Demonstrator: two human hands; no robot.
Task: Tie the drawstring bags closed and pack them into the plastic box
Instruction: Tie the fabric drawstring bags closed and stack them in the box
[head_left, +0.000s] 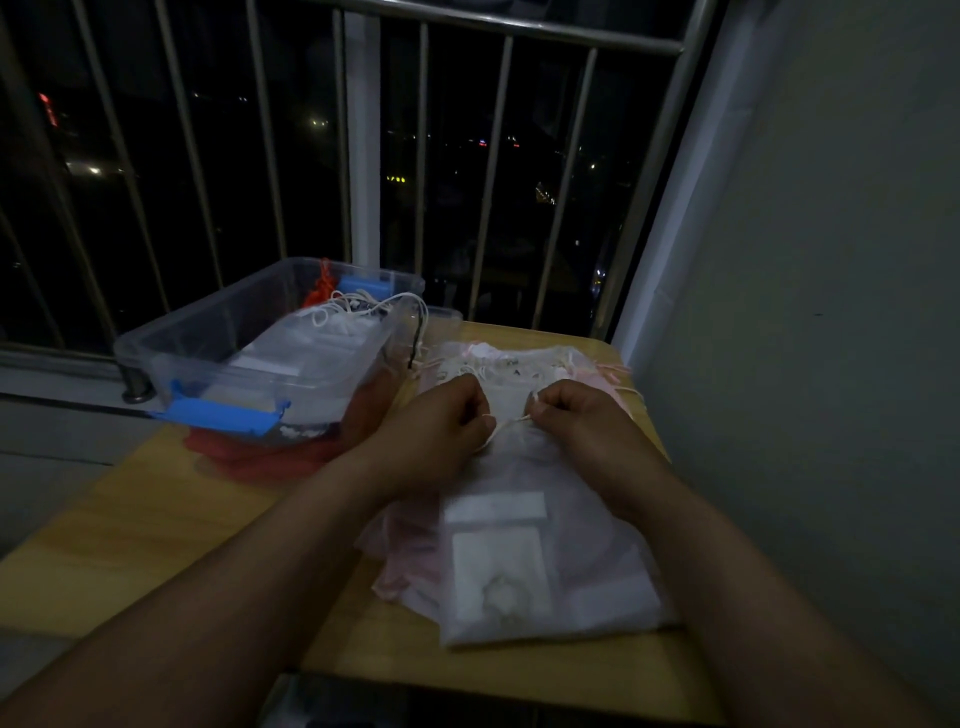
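Observation:
A sheer white drawstring bag (524, 561) with white cards inside lies on top of a pile of pale pink and white bags (400, 566) on the small wooden table (156, 519). My left hand (441, 426) and my right hand (576, 415) hover over the bag's mouth. Each pinches one end of the thin white drawstring (511, 423), which runs taut between them. To the left stands the clear plastic box (171, 343) with blue latches. It holds several white bags (322, 348) whose cords spill over the rim.
A red sheer bag (260, 457) lies flat under the box's near corner. More bag tops and cords (519, 364) lie beyond my hands. A metal railing (488, 171) stands behind the table, and a wall (805, 312) rises close on the right.

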